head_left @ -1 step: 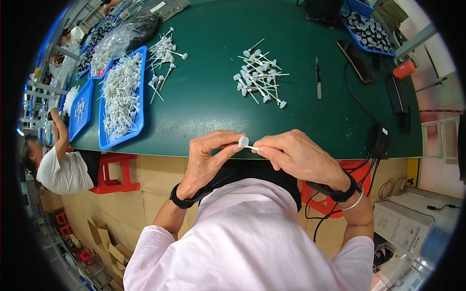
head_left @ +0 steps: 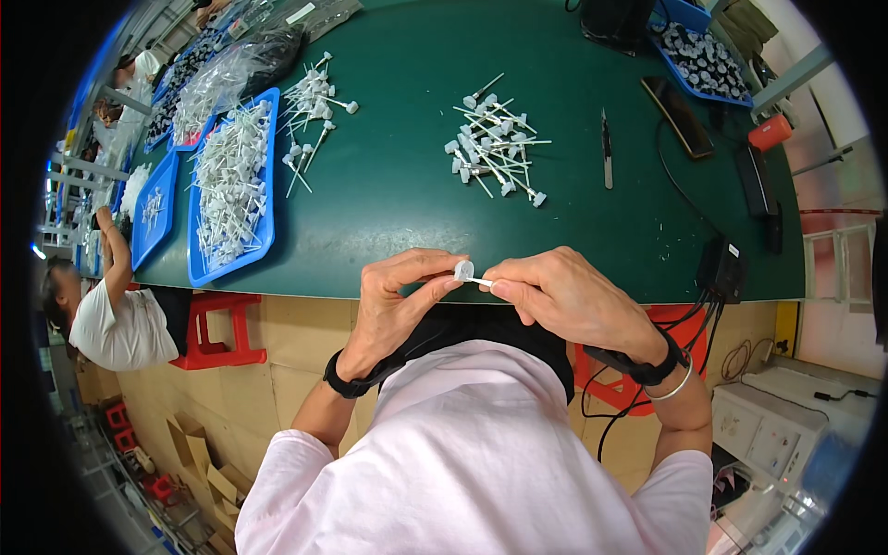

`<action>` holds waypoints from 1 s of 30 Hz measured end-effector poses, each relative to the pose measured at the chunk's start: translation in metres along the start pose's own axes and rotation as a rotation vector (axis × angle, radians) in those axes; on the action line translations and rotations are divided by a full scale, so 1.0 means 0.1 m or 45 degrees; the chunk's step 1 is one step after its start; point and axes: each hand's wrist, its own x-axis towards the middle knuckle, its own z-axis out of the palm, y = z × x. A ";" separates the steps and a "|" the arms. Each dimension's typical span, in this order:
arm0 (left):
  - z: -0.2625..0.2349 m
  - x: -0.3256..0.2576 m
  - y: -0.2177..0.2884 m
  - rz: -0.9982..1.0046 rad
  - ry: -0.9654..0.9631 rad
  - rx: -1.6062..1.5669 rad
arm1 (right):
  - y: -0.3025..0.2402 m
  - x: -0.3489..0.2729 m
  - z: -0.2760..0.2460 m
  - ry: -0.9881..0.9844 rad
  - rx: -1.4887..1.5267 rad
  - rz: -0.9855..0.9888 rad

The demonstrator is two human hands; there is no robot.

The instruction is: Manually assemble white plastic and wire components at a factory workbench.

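Just over the table's near edge, both hands hold one small white plastic cap with a thin tube (head_left: 464,270). My left hand (head_left: 393,294) pinches the round, translucent cap end between thumb and fingers. My right hand (head_left: 564,294) grips the thin white tube close to the cap, hiding the tube's far end. Beyond them on the green table (head_left: 370,222) lies a loose pile of similar capped tubes (head_left: 495,143). A blue tray (head_left: 270,231) on the left is heaped with more of them, and a smaller pile (head_left: 314,97) lies beside it.
Tweezers (head_left: 607,153) and a phone (head_left: 678,116) lie at the right. A black box with cables (head_left: 720,268) sits by the right near edge. Another blue tray (head_left: 708,91) holds dark-and-clear parts. Plastic bags (head_left: 231,92) lie far left, where a person (head_left: 125,319) sits.
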 end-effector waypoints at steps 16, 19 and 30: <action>0.00 -0.01 -0.02 -0.037 -0.014 -0.044 | -0.05 0.01 -0.06 -0.064 0.033 0.063; 0.01 -0.01 -0.02 -0.043 -0.016 -0.056 | -0.07 0.01 -0.07 -0.082 0.028 0.061; 0.00 -0.01 -0.01 -0.080 -0.023 -0.044 | 0.02 0.02 -0.07 -0.114 -0.100 -0.030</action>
